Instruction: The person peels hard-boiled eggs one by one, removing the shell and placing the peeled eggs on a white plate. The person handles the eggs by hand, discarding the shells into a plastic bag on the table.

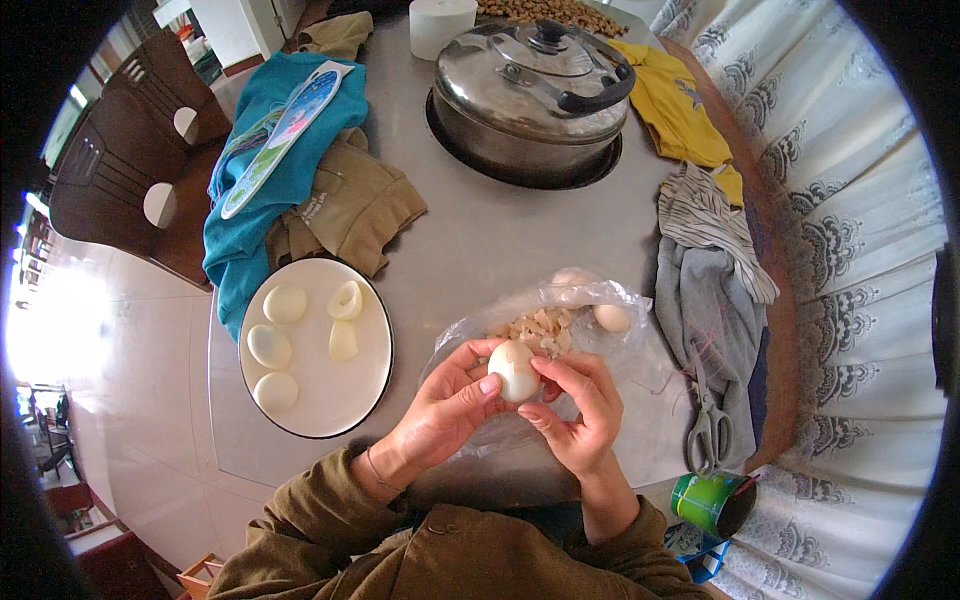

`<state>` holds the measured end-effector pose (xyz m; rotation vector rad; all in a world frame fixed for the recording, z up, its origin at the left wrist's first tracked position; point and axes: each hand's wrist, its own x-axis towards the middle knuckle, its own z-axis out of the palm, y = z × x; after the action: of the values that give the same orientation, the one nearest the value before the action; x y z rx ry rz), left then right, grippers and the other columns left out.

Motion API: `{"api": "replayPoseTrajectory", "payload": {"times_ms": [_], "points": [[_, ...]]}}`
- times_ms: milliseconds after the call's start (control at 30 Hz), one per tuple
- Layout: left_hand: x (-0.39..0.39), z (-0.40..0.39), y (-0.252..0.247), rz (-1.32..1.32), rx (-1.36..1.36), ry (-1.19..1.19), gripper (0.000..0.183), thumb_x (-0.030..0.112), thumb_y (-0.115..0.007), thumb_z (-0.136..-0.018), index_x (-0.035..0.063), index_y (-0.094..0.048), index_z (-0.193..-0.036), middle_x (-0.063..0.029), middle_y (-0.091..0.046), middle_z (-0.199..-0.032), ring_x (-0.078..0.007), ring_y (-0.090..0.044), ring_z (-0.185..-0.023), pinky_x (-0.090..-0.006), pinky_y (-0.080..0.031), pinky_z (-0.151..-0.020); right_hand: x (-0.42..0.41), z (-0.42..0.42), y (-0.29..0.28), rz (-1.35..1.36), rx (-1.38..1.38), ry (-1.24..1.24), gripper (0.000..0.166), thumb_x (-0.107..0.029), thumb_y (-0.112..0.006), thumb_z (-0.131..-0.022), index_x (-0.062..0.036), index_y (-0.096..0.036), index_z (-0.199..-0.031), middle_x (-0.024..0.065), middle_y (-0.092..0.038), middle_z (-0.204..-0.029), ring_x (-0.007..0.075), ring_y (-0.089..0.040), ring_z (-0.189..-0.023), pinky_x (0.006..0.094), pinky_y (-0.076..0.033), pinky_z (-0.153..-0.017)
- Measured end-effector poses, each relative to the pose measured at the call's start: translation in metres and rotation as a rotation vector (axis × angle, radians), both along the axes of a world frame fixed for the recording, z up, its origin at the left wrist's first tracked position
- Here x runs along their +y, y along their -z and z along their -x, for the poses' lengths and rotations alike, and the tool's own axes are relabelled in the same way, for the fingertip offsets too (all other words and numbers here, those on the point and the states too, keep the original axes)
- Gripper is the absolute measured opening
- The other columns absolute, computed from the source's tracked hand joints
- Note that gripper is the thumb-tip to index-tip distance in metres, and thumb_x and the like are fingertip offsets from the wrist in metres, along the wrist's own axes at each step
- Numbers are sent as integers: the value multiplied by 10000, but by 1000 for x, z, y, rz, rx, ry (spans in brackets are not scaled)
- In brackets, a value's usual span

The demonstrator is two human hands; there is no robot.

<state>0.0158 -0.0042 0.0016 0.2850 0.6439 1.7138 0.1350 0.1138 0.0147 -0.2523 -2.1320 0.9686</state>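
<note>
An egg point(514, 373) with a cracked shell is held in my left hand point(457, 390), between the thumb and the fingers. My right hand point(581, 409) touches the egg's right side with the index fingertip; its thumb is apart from the index, just below the egg. Beneath and beyond both hands lies a clear plastic bag point(465, 330) with broken eggshell pieces point(541, 330) on it. A whole egg point(612, 318) sits at the bag's right, and another egg point(574, 283) shows through the plastic.
At left, a white plate point(315, 409) carries several peeled eggs point(285, 304) and egg-white pieces point(343, 341). Folded clothes point(352, 202) lie behind it. A lidded steel pot point(529, 112) sits in the metal table point(450, 232). Scissors point(709, 435) rest near grey cloth point(701, 300) at right.
</note>
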Motion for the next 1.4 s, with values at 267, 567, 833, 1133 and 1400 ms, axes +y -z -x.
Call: {"api": "replayPoseTrajectory", "payload": {"times_ms": [267, 567, 833, 1133, 1400], "points": [[-1, 1, 1, -20, -68, 1, 412, 173, -536, -911, 36, -360, -1257, -109, -499, -1202, -195, -498, -1099, -352, -413, -924, -1, 1, -2, 122, 0, -8, 282, -115, -717, -755, 6, -628, -994, 109, -613, -884, 151, -581, -678, 237, -472, -578], [-1, 1, 5, -19, -99, 7, 394, 171, -537, -910, 44, -380, -1249, -87, -497, -1202, -176, -497, -1091, -324, -430, -897, 0, 0, -1, -24, 5, 35, 245, -53, -691, -759, -24, -652, -999, 115, -648, -899, 201, -632, -723, 273, -507, -580], [1, 3, 2, -38, -78, 3, 440, 142, -607, -865, 38, -383, -1230, -97, -496, -1205, -187, -489, -1115, -319, -424, -920, -2, 0, -2, -199, -17, 79, 229, 35, -677, -713, -1, -650, -937, 126, -655, -809, 227, -632, -668, 281, -503, -587], [-1, 1, 9, 32, -28, -49, 495, 77, -653, -822, 23, -363, -1220, -84, -499, -1159, -169, -506, -1048, -312, -429, -896, -5, 0, 0, -423, -24, 156, 305, 75, -684, -649, -27, -640, -933, 107, -661, -775, 212, -630, -592, 279, -487, -508], [0, 0, 6, 83, -2, -21, 515, 188, -663, -821, 30, -385, -1224, -76, -514, -1149, -165, -518, -1057, -310, -459, -873, -5, -1, 0, -232, -14, 185, 230, 81, -662, -662, -23, -645, -867, 117, -655, -740, 219, -633, -601, 272, -488, -536]]}}
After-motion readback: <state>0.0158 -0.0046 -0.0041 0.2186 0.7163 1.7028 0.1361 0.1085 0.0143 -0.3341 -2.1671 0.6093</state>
